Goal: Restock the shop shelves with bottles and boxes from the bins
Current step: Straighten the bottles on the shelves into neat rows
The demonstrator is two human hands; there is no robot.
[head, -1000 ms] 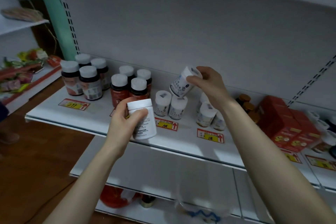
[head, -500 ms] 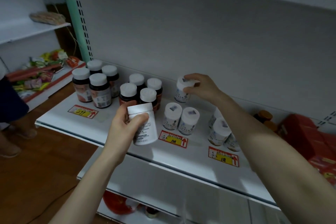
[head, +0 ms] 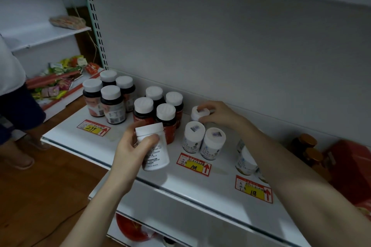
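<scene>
My left hand (head: pixel 130 151) grips a white bottle with a printed label (head: pixel 155 149) above the front of the white shelf (head: pixel 124 140). My right hand (head: pixel 217 114) holds a small white bottle (head: pixel 197 113) by its cap; the bottle stands upright on the shelf behind two matching small white bottles (head: pixel 203 140). Several dark bottles with white caps (head: pixel 158 110) stand to the left of them.
Another group of dark white-capped bottles (head: pixel 109 96) stands at the shelf's left end. Price tags (head: pixel 193 164) lie along the shelf front. Amber jars (head: pixel 307 147) and red boxes (head: pixel 351 168) fill the right. A person (head: pixel 14 90) stands at the left beside a shelf of snacks.
My right hand brought the small white bottle from tilted in the air down to upright at the back of the shelf. My left hand stayed put with its bottle.
</scene>
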